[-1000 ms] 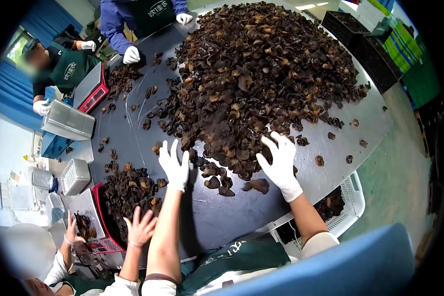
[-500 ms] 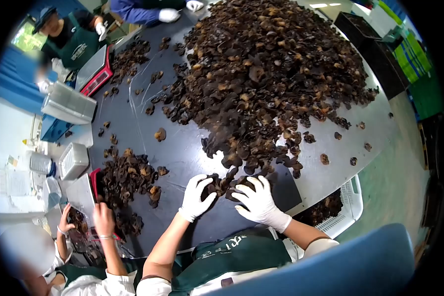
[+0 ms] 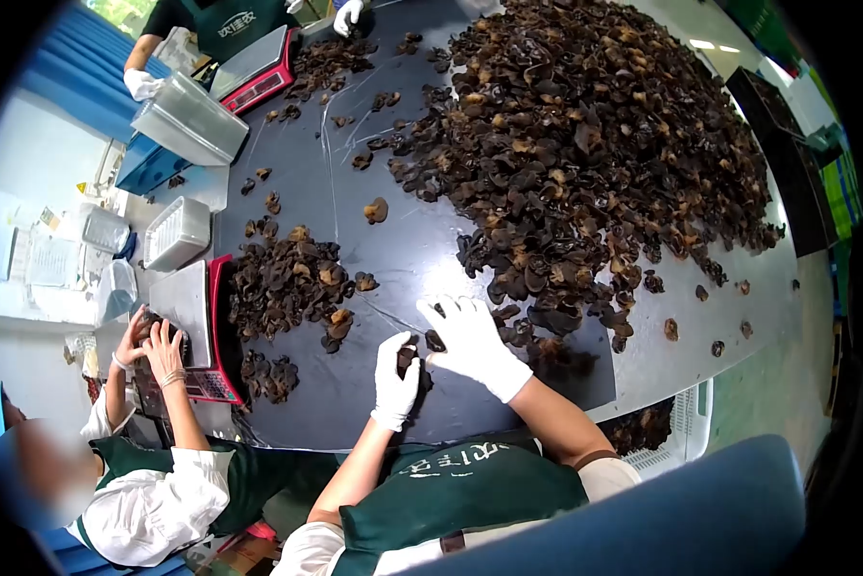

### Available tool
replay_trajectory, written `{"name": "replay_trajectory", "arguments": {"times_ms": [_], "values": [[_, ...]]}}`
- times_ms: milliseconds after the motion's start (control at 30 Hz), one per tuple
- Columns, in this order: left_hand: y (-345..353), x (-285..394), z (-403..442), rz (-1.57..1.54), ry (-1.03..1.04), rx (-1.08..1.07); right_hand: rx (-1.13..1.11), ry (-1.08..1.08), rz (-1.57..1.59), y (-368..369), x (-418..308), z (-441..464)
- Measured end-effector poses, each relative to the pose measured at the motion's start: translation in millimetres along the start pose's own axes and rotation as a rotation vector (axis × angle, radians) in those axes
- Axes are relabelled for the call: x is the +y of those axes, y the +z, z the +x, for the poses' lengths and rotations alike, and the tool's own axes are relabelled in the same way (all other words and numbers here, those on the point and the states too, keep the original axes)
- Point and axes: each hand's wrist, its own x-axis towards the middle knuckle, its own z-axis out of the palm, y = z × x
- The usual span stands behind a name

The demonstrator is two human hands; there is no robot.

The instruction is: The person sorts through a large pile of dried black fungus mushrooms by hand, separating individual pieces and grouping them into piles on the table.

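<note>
Mushrooms, dark brown and ruffled, rise in a great heap over the far right part of the dark-and-silver worktop, with stray ones dotted towards its right edge. From where I stand, the wearer's two white-gloved hands are close together near the middle of the near edge, in front of the heap's lower fringe. The left hand is curled, thumb and fingers closed about a dark piece. The right hand is partly open, palm down and fingers spread, with dark pieces showing between its thumb and fingertips; how firmly it holds them I cannot tell.

Towards the left edge lies a smaller pile, right beside a red-sided scale, with a little clump just nearer the near edge. A lone mushroom lies between the smaller pile and the heap. At that scale, a co-worker's bare hands are together over something dark. Further up the left edge are a small pale basket, a tilted clear bin with another person's gloved hand at its rim, and a second red scale. Below the near edge, towards the right corner, a white crate holds more mushrooms.
</note>
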Motion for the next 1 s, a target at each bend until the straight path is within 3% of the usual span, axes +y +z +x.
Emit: {"name": "replay_trajectory", "arguments": {"times_ms": [67,133,267,367,400,467,533,600,667,700,733,800,833,933,1000], "values": [[-8.6,-3.5,-2.6,-0.096,-0.106,0.024,-0.15,-0.055,-0.115,4.8,-7.1,4.5],[-14.2,-5.2,-1.6,-0.201,-0.18,0.076,-0.098,-0.107,-0.097,30.9,2.3,5.3],[-25.5,-12.8,6.4,-0.885,-0.493,0.196,-0.075,-0.16,0.025,28.8,10.9,3.6],[-35.2,4.8,15.0,-1.048,-0.535,0.269,0.059,-0.063,0.527,-16.1,11.8,5.0],[-39.8,2.7,18.2,-1.036,-0.495,0.273,-0.006,0.093,0.645,-37.5,10.4,-1.7],[-51.9,-1.9,25.9,-0.922,-0.408,0.301,0.019,0.262,0.828,-75.0,15.9,-20.9],[-69.0,-6.4,36.0,-0.674,-0.378,0.383,-0.142,0.233,0.873,-104.8,45.7,-54.1],[-89.5,-24.7,44.9,-0.297,-0.243,0.491,-0.541,0.232,0.9,-145.9,65.3,-91.5],[-96.3,-15.0,51.8,0.417,0.12,0.67,-0.788,0.29,0.815,-171.9,69.8,-118.9],[-94.8,9.6,54.4,0.723,0.182,0.651,-0.737,0.328,0.745,-177.3,66.5,-125.9],[-86.5,20.0,57.9,0.801,0.251,0.621,-0.733,0.344,0.742,-177.2,63.7,-130.0],[-63.1,17.5,60.4,0.441,0.251,0.291,-0.395,0.565,0.615,-166.7,53.0,-131.0],[-47.0,24.6,65.1,0.497,0.419,0.152,-0.168,0.553,0.506,-149.5,48.5,-129.2],[11.1,51.5,58.3,0.4,0.384,-0.18,0.23,0.252,0.146,-92.3,41.7,-109.6],[40.0,38.1,52.5,0.39,0.389,-0.266,0.048,0.289,-0.103,-60.9,15.1,-104.2]]}}
